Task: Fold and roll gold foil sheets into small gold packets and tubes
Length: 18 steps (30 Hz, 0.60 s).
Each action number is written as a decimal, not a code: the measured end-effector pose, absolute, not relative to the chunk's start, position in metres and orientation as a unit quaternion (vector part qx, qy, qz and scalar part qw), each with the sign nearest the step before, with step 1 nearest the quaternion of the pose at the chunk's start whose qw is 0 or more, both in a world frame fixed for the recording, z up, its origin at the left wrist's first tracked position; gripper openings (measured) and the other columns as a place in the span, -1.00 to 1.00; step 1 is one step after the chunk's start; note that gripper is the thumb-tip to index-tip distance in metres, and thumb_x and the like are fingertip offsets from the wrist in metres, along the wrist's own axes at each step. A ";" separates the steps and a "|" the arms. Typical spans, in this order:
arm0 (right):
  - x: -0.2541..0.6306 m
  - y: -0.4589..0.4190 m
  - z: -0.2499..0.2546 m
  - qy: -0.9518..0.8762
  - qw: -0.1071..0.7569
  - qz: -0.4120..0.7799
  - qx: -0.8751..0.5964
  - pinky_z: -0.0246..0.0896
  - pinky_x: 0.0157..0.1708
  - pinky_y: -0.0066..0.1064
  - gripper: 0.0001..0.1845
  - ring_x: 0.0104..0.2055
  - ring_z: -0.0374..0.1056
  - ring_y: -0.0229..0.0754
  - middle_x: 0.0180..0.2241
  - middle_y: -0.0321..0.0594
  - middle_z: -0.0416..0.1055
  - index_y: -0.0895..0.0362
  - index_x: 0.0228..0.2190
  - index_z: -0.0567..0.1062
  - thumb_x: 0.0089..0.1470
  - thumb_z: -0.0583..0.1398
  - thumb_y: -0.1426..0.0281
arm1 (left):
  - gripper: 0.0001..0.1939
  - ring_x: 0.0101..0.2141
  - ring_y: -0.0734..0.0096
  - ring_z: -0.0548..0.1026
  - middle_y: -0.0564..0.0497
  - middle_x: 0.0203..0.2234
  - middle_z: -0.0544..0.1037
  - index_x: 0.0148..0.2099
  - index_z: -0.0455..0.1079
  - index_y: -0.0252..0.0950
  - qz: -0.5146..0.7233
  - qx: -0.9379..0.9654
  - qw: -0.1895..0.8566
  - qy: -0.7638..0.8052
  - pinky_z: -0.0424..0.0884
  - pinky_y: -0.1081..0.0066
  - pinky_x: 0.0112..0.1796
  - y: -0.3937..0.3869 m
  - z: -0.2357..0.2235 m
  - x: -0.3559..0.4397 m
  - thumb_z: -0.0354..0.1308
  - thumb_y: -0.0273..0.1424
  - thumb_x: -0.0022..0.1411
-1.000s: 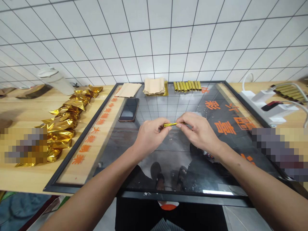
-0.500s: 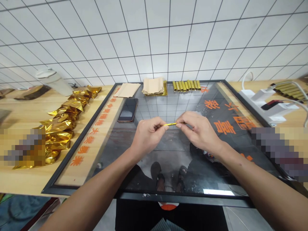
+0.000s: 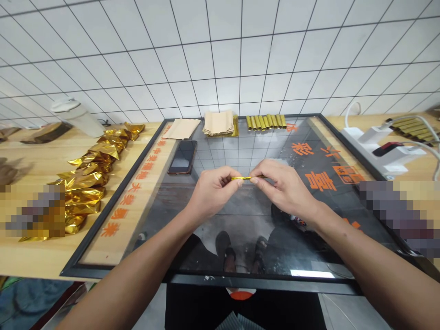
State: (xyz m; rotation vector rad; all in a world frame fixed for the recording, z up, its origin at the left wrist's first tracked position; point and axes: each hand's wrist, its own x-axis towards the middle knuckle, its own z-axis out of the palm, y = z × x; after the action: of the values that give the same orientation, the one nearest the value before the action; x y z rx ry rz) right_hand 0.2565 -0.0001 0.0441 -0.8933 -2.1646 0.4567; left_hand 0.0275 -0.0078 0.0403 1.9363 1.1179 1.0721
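Over the middle of the black-framed glass panel [image 3: 220, 220], both hands pinch a thin strip of gold foil paper [image 3: 245, 178] between them. My left hand [image 3: 216, 188] grips its left end with thumb and forefinger. At the other end, my right hand [image 3: 277, 181] pinches it the same way, the fingertips close together. Most of the strip is hidden by the fingers. Beyond the hands, a row of several rolled gold paper tubes [image 3: 266, 122] lies by the panel's far edge. Left of it is a stack of tan paper sheets [image 3: 219, 123] over gold foil.
A phone [image 3: 183, 157] lies on the panel beside a tan paper sheet [image 3: 182, 129]. Folded gold foil pieces [image 3: 91, 172] line the table at left, near a pale bottle [image 3: 77, 117]. A white power strip [image 3: 376, 151] with cables stands at right, by more rolled tubes [image 3: 414, 130].
The gold strip between my fingers has turned from slightly tilted to nearly level, and the hands have barely shifted. Part of another person's hand now shows at the far left edge.
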 end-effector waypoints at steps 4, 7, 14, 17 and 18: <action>0.253 -0.001 0.041 -0.844 0.363 0.191 -0.347 0.28 -0.19 -0.27 -0.86 -0.22 0.43 -0.12 -0.27 -0.22 0.52 0.03 -0.20 0.55 0.42 0.18 0.34 | -0.85 -0.42 0.45 0.48 0.08 -0.47 0.61 -0.28 0.58 -0.26 0.408 0.738 0.316 0.434 0.32 0.43 -0.36 -0.010 0.038 0.028 0.25 -0.36 0.35; 0.252 -0.002 0.041 -0.846 0.350 0.205 -0.344 0.27 -0.20 -0.27 -0.83 -0.23 0.43 -0.13 -0.29 -0.22 0.53 0.04 -0.22 0.55 0.43 0.16 0.35 | -0.85 -0.41 0.45 0.48 0.08 -0.44 0.62 -0.26 0.58 -0.26 0.391 0.750 0.320 0.427 0.32 0.44 -0.36 -0.010 0.037 0.029 0.23 -0.36 0.37; 0.255 -0.004 0.043 -0.839 0.348 0.217 -0.357 0.23 -0.21 -0.27 -0.82 -0.24 0.41 -0.13 -0.29 -0.23 0.52 0.05 -0.27 0.54 0.41 0.17 0.36 | -0.86 -0.43 0.48 0.45 0.11 -0.47 0.59 -0.29 0.55 -0.26 0.369 0.772 0.313 0.413 0.30 0.45 -0.37 -0.008 0.042 0.026 0.23 -0.39 0.36; 0.255 -0.004 0.046 -0.839 0.353 0.236 -0.341 0.23 -0.21 -0.28 -0.81 -0.25 0.41 -0.14 -0.30 -0.24 0.51 0.05 -0.28 0.54 0.41 0.18 0.36 | -0.83 -0.47 0.50 0.43 0.12 -0.52 0.55 -0.33 0.52 -0.26 0.375 0.773 0.314 0.403 0.28 0.45 -0.38 -0.009 0.044 0.024 0.23 -0.39 0.36; 0.254 -0.003 0.046 -0.838 0.355 0.240 -0.337 0.23 -0.21 -0.28 -0.81 -0.25 0.41 -0.14 -0.31 -0.25 0.51 0.05 -0.29 0.54 0.41 0.18 0.36 | -0.82 -0.47 0.50 0.43 0.12 -0.53 0.54 -0.33 0.51 -0.27 0.379 0.768 0.326 0.400 0.28 0.45 -0.38 -0.009 0.044 0.024 0.22 -0.39 0.36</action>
State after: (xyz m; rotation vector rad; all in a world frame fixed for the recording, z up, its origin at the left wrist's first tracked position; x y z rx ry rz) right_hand 0.2545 -0.0035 0.0463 -0.8705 -2.1660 0.6212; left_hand 0.0240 -0.0091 0.0443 2.0112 1.0492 0.9939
